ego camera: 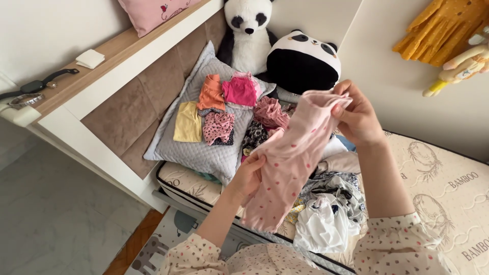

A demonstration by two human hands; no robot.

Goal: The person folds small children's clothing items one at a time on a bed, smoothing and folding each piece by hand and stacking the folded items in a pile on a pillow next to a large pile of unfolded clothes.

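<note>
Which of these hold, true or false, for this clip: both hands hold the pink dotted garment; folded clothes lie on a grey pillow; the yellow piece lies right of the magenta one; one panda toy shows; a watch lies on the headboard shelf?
1. Both the left hand and the right hand hold the pink dotted garment. True.
2. Folded clothes lie on the grey pillow. True.
3. The yellow piece lies right of the magenta piece. False: it lies to its left.
4. One panda toy shows. False: two, an upright panda and a round panda.
5. A watch lies on the shelf. True.
</note>
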